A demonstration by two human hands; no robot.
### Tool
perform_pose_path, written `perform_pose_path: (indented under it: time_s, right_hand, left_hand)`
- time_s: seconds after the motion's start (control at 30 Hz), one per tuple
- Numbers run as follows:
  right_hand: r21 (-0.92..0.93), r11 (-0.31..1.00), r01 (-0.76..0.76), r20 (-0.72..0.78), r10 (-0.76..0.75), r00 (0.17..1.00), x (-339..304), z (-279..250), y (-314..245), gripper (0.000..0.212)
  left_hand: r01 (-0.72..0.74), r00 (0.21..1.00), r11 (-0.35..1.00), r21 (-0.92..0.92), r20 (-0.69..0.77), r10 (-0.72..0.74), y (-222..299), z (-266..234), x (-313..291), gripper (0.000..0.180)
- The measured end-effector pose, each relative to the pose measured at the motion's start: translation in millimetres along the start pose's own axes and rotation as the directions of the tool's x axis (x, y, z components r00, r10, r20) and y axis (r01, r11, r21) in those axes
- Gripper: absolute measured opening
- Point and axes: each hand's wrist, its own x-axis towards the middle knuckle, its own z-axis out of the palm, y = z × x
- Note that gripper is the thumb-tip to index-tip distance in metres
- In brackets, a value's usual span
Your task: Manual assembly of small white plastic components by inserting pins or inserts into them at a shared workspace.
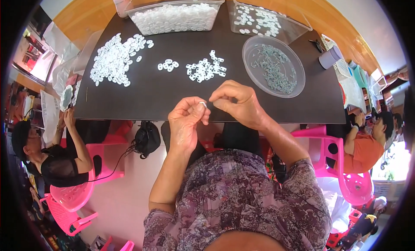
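Above the table's near edge, my left hand (187, 117) pinches a small white plastic piece (202, 104) between thumb and fingers. Just to its right, my right hand (237, 103) has its thumb and fingertips pressed together; whatever may be between them is too small to make out. The two hands are close but apart. Beyond them lies a heap of small white pieces with holes (205, 70). Left of that heap are several white oval pieces (168, 65), and a bigger pile of similar ovals (113, 58) spreads farther left. Small grey-green screws (276, 71) fill part of a round clear tray (247, 69).
Two clear bins stand along the far edge: one heaped with white pieces (175, 19), another partly filled (298, 32). A light purple cup (330, 57) and a pinkish bottle (122, 3) stand at the sides. People sit left (56, 160) and right (367, 140) on pink chairs.
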Motion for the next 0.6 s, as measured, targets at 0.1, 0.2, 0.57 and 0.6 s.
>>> perform_pose_path:
  time_s: [0.1,0.2,0.57,0.6]
  right_hand:
    - [0.036,0.999,-0.039,-0.018,0.04,0.999,-2,6,0,0.008]
    - [0.046,0.997,-0.055,-0.023,0.056,0.998,-4,9,0,0.008]
    - [0.16,0.952,-0.262,0.035,0.26,0.965,-10,20,-2,0.01]
    - [0.159,0.951,-0.264,0.037,0.262,0.964,-10,21,-2,0.01]
  left_hand:
    - [-0.005,0.998,0.999,-0.049,-0.065,0.002,3,2,-3,0.013]
    - [-0.044,0.998,0.999,-0.01,-0.055,0.043,2,1,-4,0.014]
    - [-0.096,0.992,0.995,0.028,-0.076,0.098,-6,-4,-7,0.011]
    - [-0.111,0.991,0.993,0.042,-0.07,0.114,-7,-5,-8,0.01]
